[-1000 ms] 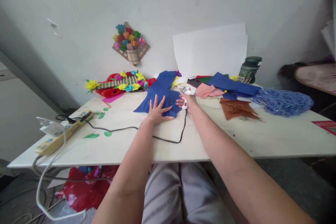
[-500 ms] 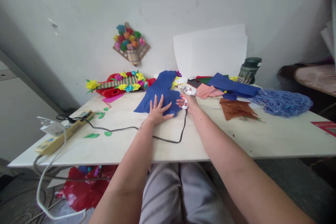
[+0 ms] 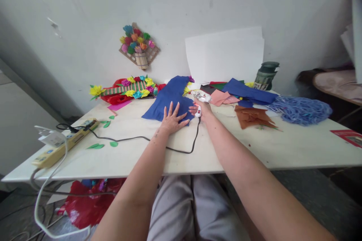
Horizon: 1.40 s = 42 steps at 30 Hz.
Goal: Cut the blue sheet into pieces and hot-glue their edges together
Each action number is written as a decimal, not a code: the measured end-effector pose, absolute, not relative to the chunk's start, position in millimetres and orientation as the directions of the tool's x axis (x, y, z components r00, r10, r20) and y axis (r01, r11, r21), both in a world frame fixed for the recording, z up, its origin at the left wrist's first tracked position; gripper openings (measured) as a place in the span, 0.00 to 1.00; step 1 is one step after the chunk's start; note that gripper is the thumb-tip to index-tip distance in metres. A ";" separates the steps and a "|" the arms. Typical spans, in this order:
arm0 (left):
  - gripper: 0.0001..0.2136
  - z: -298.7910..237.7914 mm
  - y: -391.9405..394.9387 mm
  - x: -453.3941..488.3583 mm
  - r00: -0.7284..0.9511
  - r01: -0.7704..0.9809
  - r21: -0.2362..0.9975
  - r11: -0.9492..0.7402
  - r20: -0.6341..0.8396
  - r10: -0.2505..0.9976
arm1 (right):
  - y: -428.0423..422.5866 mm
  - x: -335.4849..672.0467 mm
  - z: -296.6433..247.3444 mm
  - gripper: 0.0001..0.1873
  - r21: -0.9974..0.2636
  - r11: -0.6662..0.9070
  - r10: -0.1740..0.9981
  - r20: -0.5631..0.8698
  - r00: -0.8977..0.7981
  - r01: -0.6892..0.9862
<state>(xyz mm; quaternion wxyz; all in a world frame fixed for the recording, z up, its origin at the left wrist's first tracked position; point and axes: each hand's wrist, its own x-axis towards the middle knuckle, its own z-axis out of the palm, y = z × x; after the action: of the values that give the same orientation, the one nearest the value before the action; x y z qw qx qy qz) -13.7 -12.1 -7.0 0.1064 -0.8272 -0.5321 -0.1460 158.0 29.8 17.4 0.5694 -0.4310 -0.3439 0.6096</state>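
My left hand (image 3: 173,118) lies flat with fingers spread on a blue felt sheet (image 3: 169,96) in the middle of the white table (image 3: 226,150). Just to its right, my right hand (image 3: 201,108) is closed around the handle of a white glue gun (image 3: 200,98), whose nozzle points left over the felt. The gun's black cord (image 3: 158,144) runs left across the table to a yellow power strip (image 3: 63,143).
Paper flower crafts (image 3: 127,89) lie at the back left; another flower piece (image 3: 138,47) hangs on the wall. Pink, brown (image 3: 251,116) and blue felt pieces, blue yarn (image 3: 299,107), a dark green jar (image 3: 266,75) and white sheets (image 3: 224,54) are at the right. Green paper leaves (image 3: 104,145) lie near the strip.
My left hand has shifted slightly right on the blue felt. The right hand stays on the glue gun.
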 end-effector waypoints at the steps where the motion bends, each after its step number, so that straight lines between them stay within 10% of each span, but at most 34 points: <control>1: 0.26 -7.8 -11.8 -13.6 0.389 0.913 -0.019 -0.409 0.349 0.853 | 30.0 158.8 18.2 0.12 -0.909 -0.115 0.990 -0.138 0.029 -0.401; 20: 0.28 -3.3 -14.9 -9.9 0.339 0.913 0.071 -0.402 0.416 0.844 | 34.1 171.8 20.3 0.10 -0.901 -0.082 0.957 -0.190 0.219 -0.426; 26: 0.29 8.1 -3.4 -35.6 -0.342 0.798 0.596 -0.088 0.569 0.748 | 29.4 170.3 24.5 0.08 -0.893 -0.063 0.957 -0.181 0.228 -0.446; 31: 0.27 3.4 4.9 -67.3 -0.749 0.476 0.868 0.139 0.317 0.582 | 26.8 168.0 26.0 0.09 -0.912 -0.044 0.956 -0.157 0.249 -0.407; 42: 0.33 6.1 5.2 -67.9 -0.571 0.655 0.706 0.267 0.233 0.787 | 27.9 152.0 21.4 0.11 -0.950 -0.057 0.978 -0.115 0.176 -0.307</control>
<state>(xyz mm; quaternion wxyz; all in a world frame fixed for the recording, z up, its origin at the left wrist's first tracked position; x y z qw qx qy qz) -67.9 5.2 6.1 -0.0825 -0.4555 -0.7917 -0.3987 152.0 27.9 21.4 0.5936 -0.4856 -0.3455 0.5409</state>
